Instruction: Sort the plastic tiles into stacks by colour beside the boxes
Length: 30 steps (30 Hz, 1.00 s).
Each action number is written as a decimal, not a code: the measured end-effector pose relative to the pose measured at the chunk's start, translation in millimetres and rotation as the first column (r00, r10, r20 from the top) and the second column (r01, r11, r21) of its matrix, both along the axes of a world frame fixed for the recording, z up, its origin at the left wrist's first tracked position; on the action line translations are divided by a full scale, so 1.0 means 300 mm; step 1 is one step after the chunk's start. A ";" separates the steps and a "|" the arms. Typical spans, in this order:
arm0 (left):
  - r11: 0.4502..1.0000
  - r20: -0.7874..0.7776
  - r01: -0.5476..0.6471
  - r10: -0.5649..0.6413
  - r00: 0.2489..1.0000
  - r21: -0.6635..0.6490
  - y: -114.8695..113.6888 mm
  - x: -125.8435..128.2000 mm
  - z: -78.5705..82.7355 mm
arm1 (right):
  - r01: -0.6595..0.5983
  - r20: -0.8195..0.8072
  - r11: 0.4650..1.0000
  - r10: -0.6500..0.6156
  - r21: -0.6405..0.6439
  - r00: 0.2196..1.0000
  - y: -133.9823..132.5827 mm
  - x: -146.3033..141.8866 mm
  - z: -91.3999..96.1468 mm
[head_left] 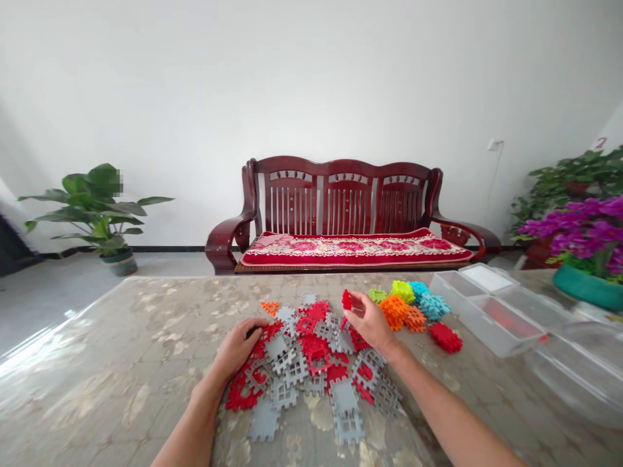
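Observation:
A heap of red and grey interlocking plastic tiles (311, 363) lies on the table in front of me. My left hand (239, 347) rests curled on the heap's left edge, fingers closed on a red tile (260, 336). My right hand (372, 321) is raised over the heap's right side and pinches a small red tile (346, 299) held upright. An orange triangular piece (269, 307) lies just behind the heap.
Built clumps in green, orange, teal and red (413, 308) sit right of the heap. Clear plastic bins (491, 311) and a lid (579, 370) stand at the right. The patterned table (97, 363) faces a wooden sofa (345, 214); potted plants (584, 246) flank it.

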<state>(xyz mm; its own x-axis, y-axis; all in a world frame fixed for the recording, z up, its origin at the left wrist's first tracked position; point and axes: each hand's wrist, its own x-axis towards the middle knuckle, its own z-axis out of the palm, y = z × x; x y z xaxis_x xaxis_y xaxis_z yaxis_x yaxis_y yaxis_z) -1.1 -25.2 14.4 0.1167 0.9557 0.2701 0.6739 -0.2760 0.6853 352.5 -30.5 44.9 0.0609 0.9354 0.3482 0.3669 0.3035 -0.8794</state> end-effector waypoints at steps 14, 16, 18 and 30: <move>1.000 -0.046 -0.001 0.000 0.999 -0.020 0.007 -0.005 -0.005 | 0.062 0.280 0.995 -0.082 0.081 0.956 -0.190 0.104 -0.040; 1.000 -0.051 0.003 -0.004 0.999 -0.012 0.006 -0.006 -0.002 | 0.085 0.368 0.988 -0.128 0.131 0.921 -0.226 0.124 -0.016; 1.000 -0.052 0.008 -0.008 0.999 -0.005 0.006 -0.008 -0.003 | 0.120 0.434 0.977 -0.186 0.174 0.882 -0.262 0.156 -0.004; 1.000 -0.047 0.018 -0.017 0.999 0.011 0.037 -0.031 -0.031 | 0.600 0.554 0.757 -0.625 0.258 0.550 -0.317 0.538 -0.039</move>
<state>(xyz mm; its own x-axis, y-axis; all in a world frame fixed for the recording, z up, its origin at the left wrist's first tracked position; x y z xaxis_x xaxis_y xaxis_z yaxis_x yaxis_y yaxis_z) -10.4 -14.1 5.2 0.1460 0.9502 0.2752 0.7001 -0.2958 0.6499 513.9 -125.6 33.2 0.3922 0.7368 0.5508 0.8949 -0.1668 -0.4140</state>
